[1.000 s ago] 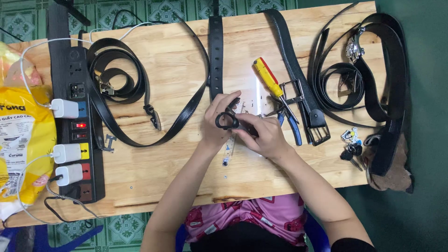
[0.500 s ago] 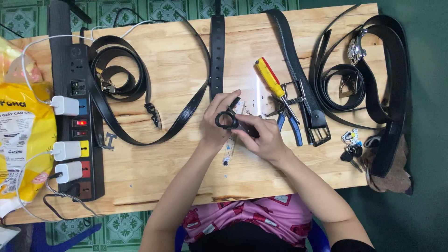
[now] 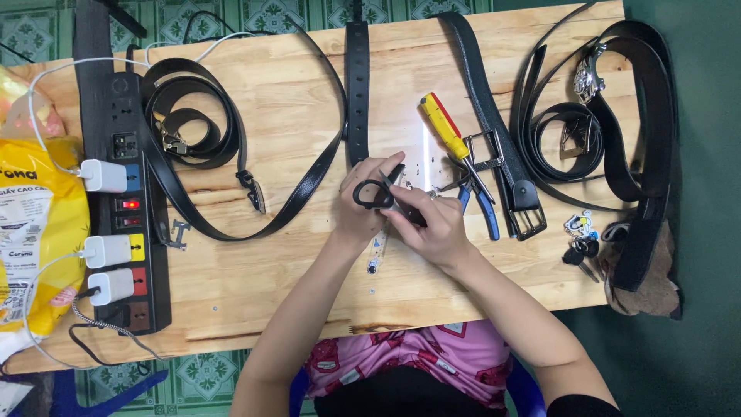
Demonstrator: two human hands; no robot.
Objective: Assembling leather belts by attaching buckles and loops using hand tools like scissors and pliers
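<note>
Centrally, a pair of black-handled scissors [image 3: 376, 193] sat between both hands at the middle of the pale wooden tabletop [image 3: 293, 100], right at the lower end of a straight black leather belt strap [image 3: 356, 93] that ran down from the far edge. The left hand [image 3: 363, 208] curled around the scissor handles, its fingers pinched on the loops, while the right hand [image 3: 432, 224] pressed its fingers together over the blades and whatever lay under them; what exactly they gripped could not be told. Small dark flecks lay scattered on the wood just beyond the hands, which suggested that some trimming had been done, though the strap end itself was hidden and how much remained could not be judged.

Just right of the hands lay a yellow-and-red-handled screwdriver [image 3: 444, 127] and blue-handled pliers [image 3: 478, 202], touching a second black belt with a square metal buckle [image 3: 502, 166]. Farther right, several coiled black belts [image 3: 610, 131] were heaped near a bunch of keys [image 3: 580, 245]. To the left, a long looped black belt [image 3: 231, 185] curved across the wood beside a black power strip with white plugs [image 3: 123, 201], and a yellow plastic bag [image 3: 31, 232] hung at the table's left edge.
</note>
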